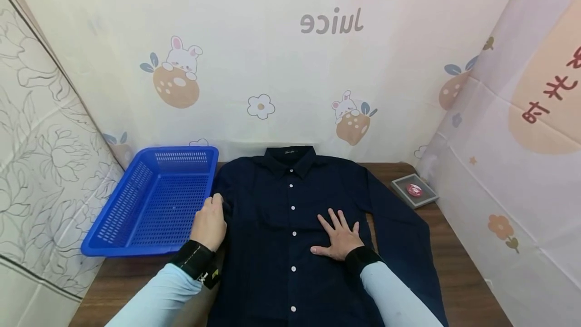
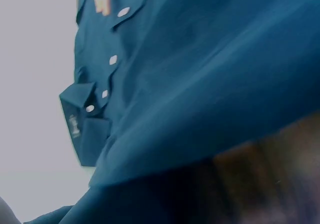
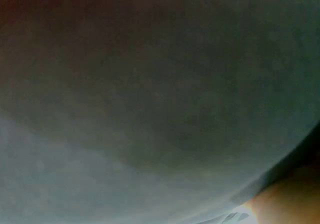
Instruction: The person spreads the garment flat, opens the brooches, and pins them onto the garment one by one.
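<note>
Worktop (image 1: 460, 266): shirt (image 1: 268, 246); L grip (image 1: 211, 223) grasping it, 9 o'clock; R grip (image 1: 341, 240) released, flat. Prob. fold start; next needs inward turn.

Table (image 1: 459, 272): wood grain, smooth, low sheen. Shirt (image 1: 268, 238), reaching surface's back edge: cloth, matt, lightly creased; buttons (image 1: 293, 269) plastic-looking. Basket (image 1: 131, 252), along left edge: perforated plastic, slight gloss. Near back right corner, tray (image 1: 426, 202), matt; disc (image 1: 414, 190) within it, shiny. Backdrop (image 1: 254, 54): creased cloth, matt.

Brown table (image 1: 458, 266) beneath shirt (image 1: 268, 246), basket (image 1: 122, 252), grey tray (image 1: 425, 202).
</note>
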`<control>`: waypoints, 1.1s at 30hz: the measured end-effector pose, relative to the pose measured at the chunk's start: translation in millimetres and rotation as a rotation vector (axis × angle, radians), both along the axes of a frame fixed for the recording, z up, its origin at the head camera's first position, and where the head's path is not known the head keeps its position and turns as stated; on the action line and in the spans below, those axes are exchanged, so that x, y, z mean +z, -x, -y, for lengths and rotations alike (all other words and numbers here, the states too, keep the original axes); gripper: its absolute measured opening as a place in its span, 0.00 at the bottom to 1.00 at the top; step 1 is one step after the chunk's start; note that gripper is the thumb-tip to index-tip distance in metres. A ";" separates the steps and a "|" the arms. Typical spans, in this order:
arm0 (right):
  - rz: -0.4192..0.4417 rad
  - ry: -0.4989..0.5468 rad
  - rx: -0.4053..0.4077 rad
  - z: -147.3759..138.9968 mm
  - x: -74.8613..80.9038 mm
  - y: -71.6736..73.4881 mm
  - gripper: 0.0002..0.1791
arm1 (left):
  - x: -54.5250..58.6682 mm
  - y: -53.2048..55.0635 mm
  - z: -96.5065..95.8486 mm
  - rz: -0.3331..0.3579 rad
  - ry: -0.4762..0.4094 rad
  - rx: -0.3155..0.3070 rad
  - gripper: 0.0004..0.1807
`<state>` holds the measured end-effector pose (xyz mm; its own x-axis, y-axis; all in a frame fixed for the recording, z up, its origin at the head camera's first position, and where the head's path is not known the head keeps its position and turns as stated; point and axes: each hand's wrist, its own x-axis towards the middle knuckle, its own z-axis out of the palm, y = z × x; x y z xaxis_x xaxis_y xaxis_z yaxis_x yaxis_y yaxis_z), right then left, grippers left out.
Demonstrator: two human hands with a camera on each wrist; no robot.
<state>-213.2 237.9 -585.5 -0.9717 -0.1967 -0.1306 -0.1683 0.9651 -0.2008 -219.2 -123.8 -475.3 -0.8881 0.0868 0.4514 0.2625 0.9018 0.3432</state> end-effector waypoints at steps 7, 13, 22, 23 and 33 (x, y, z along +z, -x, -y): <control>0.021 -0.005 -0.005 1.3 -0.3 -0.5 0.60 | 25.8 11.0 10.9 -0.018 -0.053 0.003 0.13; 0.022 -0.013 -0.011 0.5 -2.0 0.0 0.59 | 42.5 19.9 14.0 -0.044 -0.073 -0.016 0.11; 0.013 -0.003 -0.001 0.5 -0.4 -1.3 0.59 | 75.8 32.0 18.5 -0.131 -0.061 -0.076 0.08; 0.011 -0.002 -0.001 0.7 -0.3 -1.5 0.59 | 79.7 33.5 19.3 -0.148 -0.063 -0.087 0.08; 0.015 -0.012 -0.008 0.8 2.2 -0.8 0.59 | 119.9 39.3 28.7 -0.306 -0.123 -0.150 0.08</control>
